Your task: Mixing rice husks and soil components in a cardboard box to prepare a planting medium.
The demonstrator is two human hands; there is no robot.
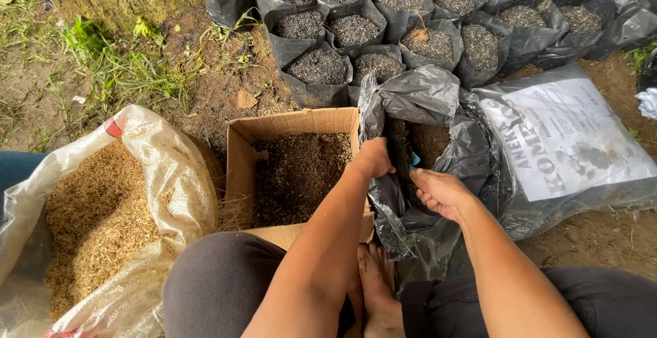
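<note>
Head view, looking down at bare earth with patches of grass [102, 64] at the upper left. The largest thing is the woven plastic sack [157, 167] at the left, lying open and filled with pale golden husks [96, 228]. At the right lies a big sealed plastic bag [575, 153] with a white printed label, flat on the ground and touching the bag being worked on. Across the top stands a cluster of small black grow bags [383, 30], packed side by side, each filled to its rim with a dark grey grainy mix. In the middle sits a cardboard box [239, 160], open at the top, holding dark brown crumbly soil [301, 174]. Just right of the box, touching its wall, is a crumpled black plastic bag [424, 105], its mouth open and brown soil showing deep inside.

The left hand [375, 159] is closed around the near left edge of that black plastic bag's mouth, pinching the plastic. The right hand [438, 191] is curled at the bag's front rim, its fingers gripping something small and blue [415, 162] at the opening; what it is cannot be told. The hands are near each other but apart. A bare foot [376, 283] rests below, between the person's dark-trousered knees.
</note>
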